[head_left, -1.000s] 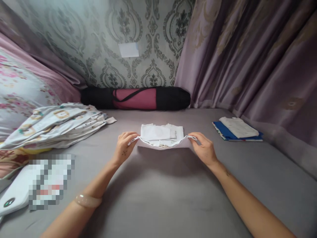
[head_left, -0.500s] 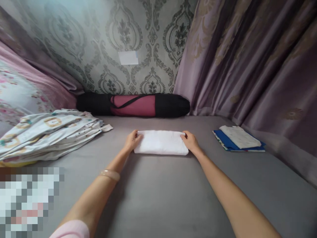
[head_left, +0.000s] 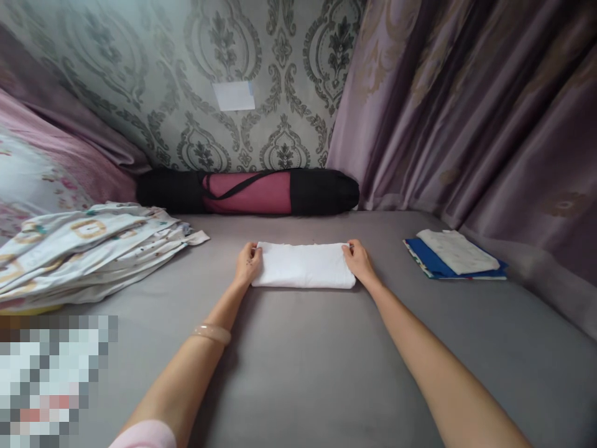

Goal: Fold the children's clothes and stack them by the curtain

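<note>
A folded white cloth (head_left: 303,266) lies in front of me as a wide, flat rectangle on the grey bed sheet (head_left: 308,367). My left hand (head_left: 249,262) pinches its far left corner between thumb and fingers. At the opposite end my right hand (head_left: 359,258) grips the far right corner in the same way. The near folded edge rests on the sheet, and the fingertips are partly hidden behind the cloth.
To the left lies a heap of white printed fabric (head_left: 102,249). A small folded stack, a pale cloth (head_left: 459,251) on a blue one (head_left: 426,258), sits at the right. A black and maroon long bag (head_left: 252,191) lies along the wall, beside purple curtains (head_left: 401,106).
Both hands still hold the white cloth's far corners; its far edge looks slightly raised. The camera view has shifted a little.
</note>
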A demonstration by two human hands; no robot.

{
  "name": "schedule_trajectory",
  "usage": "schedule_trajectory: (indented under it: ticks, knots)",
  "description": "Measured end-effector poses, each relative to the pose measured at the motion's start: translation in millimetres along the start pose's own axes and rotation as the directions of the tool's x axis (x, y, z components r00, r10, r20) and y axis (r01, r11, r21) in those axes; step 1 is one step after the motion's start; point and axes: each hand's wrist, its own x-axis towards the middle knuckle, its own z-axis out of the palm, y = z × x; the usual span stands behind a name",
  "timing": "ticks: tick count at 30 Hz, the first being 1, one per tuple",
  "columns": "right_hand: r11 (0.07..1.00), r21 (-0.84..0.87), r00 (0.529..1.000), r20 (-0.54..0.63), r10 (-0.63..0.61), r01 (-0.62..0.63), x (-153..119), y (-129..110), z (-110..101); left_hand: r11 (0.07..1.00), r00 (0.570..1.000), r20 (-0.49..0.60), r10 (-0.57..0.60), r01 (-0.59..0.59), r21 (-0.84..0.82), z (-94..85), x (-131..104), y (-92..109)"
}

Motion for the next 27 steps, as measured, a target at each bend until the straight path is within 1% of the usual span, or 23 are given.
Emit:
schedule_trajectory:
  ticks: [3,6,9,10,12,13,14,15,16,17,18,19,20,21,24,27]
  knots:
    - [0.998,-0.055,1.000,0.011,0.023,-0.023,-1.4,-4.7,-1.3,0.998,1.000,-0.023,0.002,0.000,0.068,1.3,-2.5,3.5]
    - [0.992,-0.112,0.998,0.016,0.064,-0.062,-1.2,-8.7,-3.7,0.990,0.999,-0.024,-0.021,0.024,0.142,1.7,-1.7,4.1]
    - [0.986,-0.143,0.994,0.062,0.094,-0.084,-0.5,-13.4,-10.8,0.972,0.998,-0.048,-0.035,0.045,0.231,-1.8,-2.0,6.0]
    - [0.985,-0.152,0.992,0.076,0.099,-0.087,-1.2,-16.3,-14.0,0.961,0.998,-0.066,-0.010,0.028,0.276,-3.9,-3.6,8.2]
    - [0.978,-0.199,0.996,0.054,0.075,-0.063,-5.5,-26.3,-19.3,0.922,0.991,-0.080,0.105,-0.066,0.383,-7.5,-10.1,15.9]
    - [0.973,-0.228,0.999,0.031,0.035,-0.027,-9.6,-33.8,-20.5,0.892,0.981,-0.054,0.184,-0.144,0.429,-7.9,-14.8,21.4]
    - [0.968,-0.251,0.999,0.019,-0.026,0.030,-15.0,-43.1,-20.0,0.858,0.964,0.007,0.265,-0.239,0.456,-6.8,-20.1,27.7]
    - [0.958,-0.265,0.994,0.035,-0.108,0.113,-21.5,-53.7,-17.7,0.822,0.937,0.091,0.336,-0.339,0.458,-3.9,-25.8,34.3]
    - [0.944,-0.254,0.977,0.082,-0.197,0.212,-28.7,-65.2,-13.7,0.789,0.903,0.182,0.389,-0.429,0.439,0.6,-31.3,40.8]
    - [0.923,-0.221,0.946,0.155,-0.284,0.314,-36.4,-76.7,-8.2,0.764,0.867,0.268,0.421,-0.498,0.411,6.5,-36.4,46.7]
    - [0.895,-0.185,0.903,0.234,-0.360,0.405,-43.9,-87.6,-1.8,0.747,0.840,0.333,0.428,-0.536,0.393,13.1,-40.7,51.7]
    - [0.874,-0.159,0.867,0.292,-0.403,0.459,-50.8,-96.9,5.0,0.740,0.831,0.379,0.408,-0.544,0.395,19.7,-44.1,55.5]
    - [0.859,-0.142,0.839,0.343,-0.423,0.491,-56.6,-104.3,11.7,0.739,0.832,0.410,0.373,-0.534,0.411,25.8,-46.4,57.9]
    - [0.856,-0.136,0.823,0.382,-0.420,0.500,-61.2,-109.3,17.7,0.740,0.840,0.431,0.330,-0.513,0.434,30.7,-47.9,58.9]
    - [0.868,-0.150,0.819,0.438,-0.370,0.473,-66.9,-111.7,29.2,0.739,0.850,0.471,0.236,-0.472,0.481,37.5,-48.4,56.4]
    - [0.863,-0.163,0.812,0.455,-0.364,0.478,-64.1,-104.4,31.3,0.735,0.853,0.476,0.213,-0.461,0.497,36.4,-47.0,51.0]
